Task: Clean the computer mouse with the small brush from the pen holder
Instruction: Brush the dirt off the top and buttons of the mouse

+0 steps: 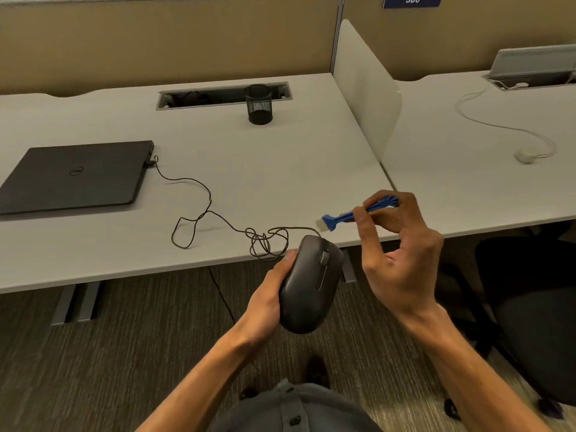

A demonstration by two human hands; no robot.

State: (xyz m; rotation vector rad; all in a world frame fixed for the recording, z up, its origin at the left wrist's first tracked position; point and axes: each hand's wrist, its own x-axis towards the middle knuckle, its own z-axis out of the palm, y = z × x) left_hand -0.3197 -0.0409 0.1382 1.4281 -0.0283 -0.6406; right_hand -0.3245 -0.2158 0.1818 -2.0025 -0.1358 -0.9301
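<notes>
A dark grey wired computer mouse (310, 285) is held in the air just off the desk's front edge, gripped from the left side by my left hand (268, 300). My right hand (402, 254) pinches a small blue brush (346, 216) by its handle between thumb and fingers. The pale bristles point left and hover a little above the front of the mouse, not touching it. The black mesh pen holder (258, 104) stands far back on the desk and looks empty.
The mouse cable (199, 213) loops across the white desk (280, 169) to a shut dark laptop (78, 176) at left. A white divider (364, 85) separates the neighbouring desk with a white cable (511, 129). A black chair (530, 307) stands at right.
</notes>
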